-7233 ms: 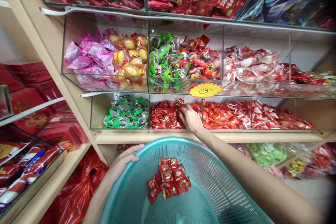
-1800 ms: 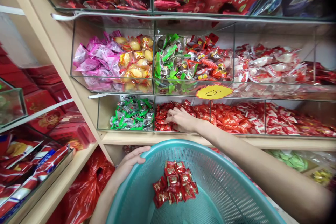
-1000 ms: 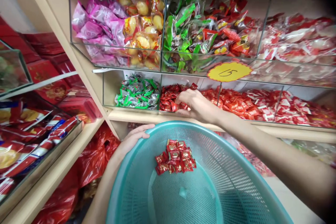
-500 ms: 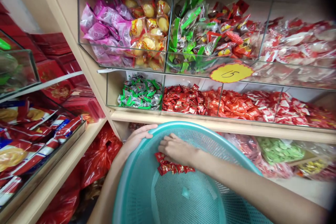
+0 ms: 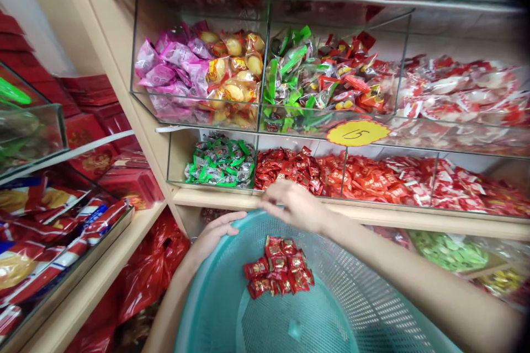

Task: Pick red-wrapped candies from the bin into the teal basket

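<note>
My left hand (image 5: 215, 236) grips the rim of a teal plastic basket (image 5: 339, 265) on its left side, fingers over the edge. A small heap of red wrapped candies (image 5: 285, 265) lies inside the basket. My right hand (image 5: 293, 204) is above the far rim, its fingers loosely bent and apart, and nothing shows in them. Just beyond that hand is a bin of red wrapped candies (image 5: 285, 165) on the low shelf; the hand overlaps its front edge in view.
Green-wrapped candies (image 5: 219, 160) and orange-red packets (image 5: 368, 176) fill neighbouring bins. Above, a glass-fronted shelf carries purple packets (image 5: 178, 69) and a yellow price tag (image 5: 358, 132) marked 15. A wooden shelf (image 5: 74, 281) with snack packs stands left, a red plastic bag (image 5: 153, 265) below.
My right hand has risen from inside the basket to above its far rim. More red candies now show in the basket. The view has tilted up slightly; my left hand keeps its hold.
</note>
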